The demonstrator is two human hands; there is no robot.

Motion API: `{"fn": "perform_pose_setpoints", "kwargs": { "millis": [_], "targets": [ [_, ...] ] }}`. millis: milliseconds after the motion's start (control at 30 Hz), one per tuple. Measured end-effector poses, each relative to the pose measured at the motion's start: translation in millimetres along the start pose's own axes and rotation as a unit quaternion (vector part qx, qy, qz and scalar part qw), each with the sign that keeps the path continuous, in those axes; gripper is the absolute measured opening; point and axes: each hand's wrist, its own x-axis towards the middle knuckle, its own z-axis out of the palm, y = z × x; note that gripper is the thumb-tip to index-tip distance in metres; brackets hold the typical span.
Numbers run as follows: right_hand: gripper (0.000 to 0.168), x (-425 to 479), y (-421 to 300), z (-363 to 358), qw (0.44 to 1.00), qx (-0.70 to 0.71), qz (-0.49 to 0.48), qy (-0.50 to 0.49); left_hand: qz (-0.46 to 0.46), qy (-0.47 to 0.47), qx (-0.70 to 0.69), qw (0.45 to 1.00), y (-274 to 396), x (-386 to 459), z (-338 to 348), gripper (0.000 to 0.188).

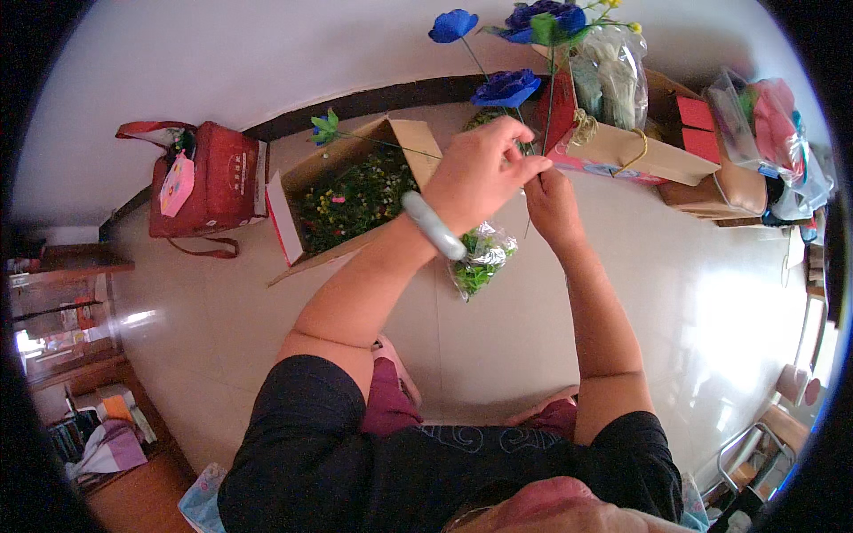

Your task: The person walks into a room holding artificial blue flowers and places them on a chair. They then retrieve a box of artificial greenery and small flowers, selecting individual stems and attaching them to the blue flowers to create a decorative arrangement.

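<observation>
My left hand (476,166), with a pale bangle (433,226) on its wrist, is raised with its thumb and fingertips at the thin green stems of blue artificial flowers. My right hand (553,200) is closed around the lower stems, just right of the left fingertips. Above the hands stand a blue flower (506,88), a smaller blue bloom (453,26) and a dark blue bloom (545,21) with green leaves. A thin stem with a leafy blue bud (324,128) reaches left from behind my left hand. Exactly what the left fingertips pinch is hidden.
An open cardboard box (413,143) of small artificial flowers and greenery stands left of my hands. A plastic bag of green leaves (481,266) lies on the floor below them. A red bag (206,180) is far left. An open box (643,156) with plastic-wrapped stems is at right.
</observation>
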Motion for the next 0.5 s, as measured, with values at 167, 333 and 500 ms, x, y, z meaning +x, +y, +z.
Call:
{"fn": "perform_pose_setpoints", "kwargs": {
  "millis": [167, 333, 500],
  "targets": [
    [0.026, -2, -6, 7, 1.000, -0.018, -0.024, 0.003, 0.029, 0.046, -0.049, 0.997, -19, 1, 19, 0.017],
    [0.021, -8, -11, -17, 0.968, 0.227, 0.045, -0.095, -0.014, 0.010, -0.194, 0.981, -12, -10, 7, 0.009],
    [0.020, -9, -15, -29, 0.938, 0.300, 0.111, -0.135, -0.115, 0.075, -0.345, 0.929, -44, -44, -25, 0.011]
  ]
}}
